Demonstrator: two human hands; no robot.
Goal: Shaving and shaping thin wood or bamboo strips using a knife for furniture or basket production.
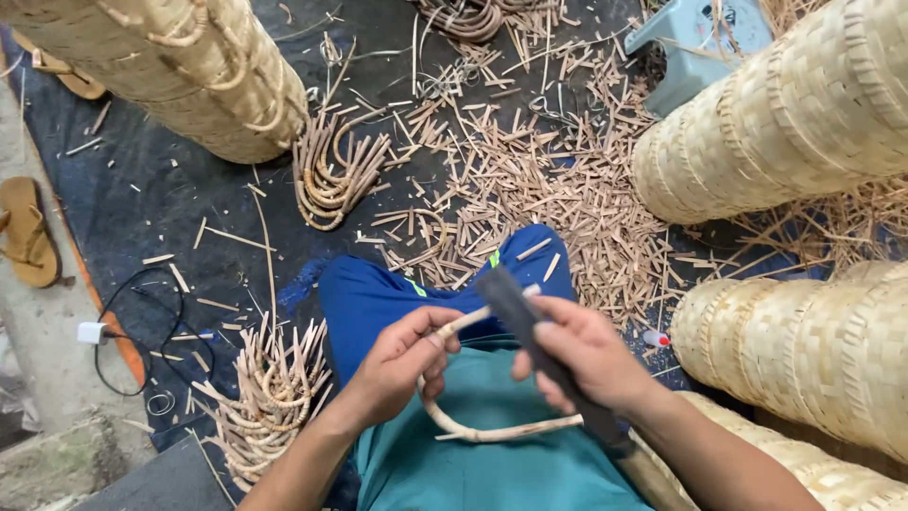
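Floor (57, 331) of bare concrete at far left; a dark mat (142, 189) covers the rest, littered with cane offcuts (530, 180), thickest in the middle and toward the right.

Far left: a sandal (26, 232) on the concrete, a second one partly hidden behind the basket stack (189, 66) that lies on its side along the top left. A white plug (92, 332) with a black cable (142, 303) looped on the mat edge.

Left of centre: a bundle of curved cane pieces (331, 175) lies just below the stack. A second bundle (270, 397) sits by the person's left knee, near the left forearm.

Centre: the person is seated, blue trouser leg (378, 298) stretched out, teal shirt (492, 454) below. Left hand (402, 364) closed on one end of a bent cane loop (473, 426), which curves down over the lap. Right hand (586, 355) wrapped around a dark-handled knife (520, 317), its tip crossing the cane just beside the left thumb. The blade edge cannot be made out.

Right: a grey-green plastic stool (690, 47) at the top, offcuts lying on it. Two nested rows of woven baskets (776, 132) on their sides, the lower row (804, 341) just beside the right forearm. What the baskets contain cannot be seen. A small red-capped thing (654, 338) lies between leg and lower row.
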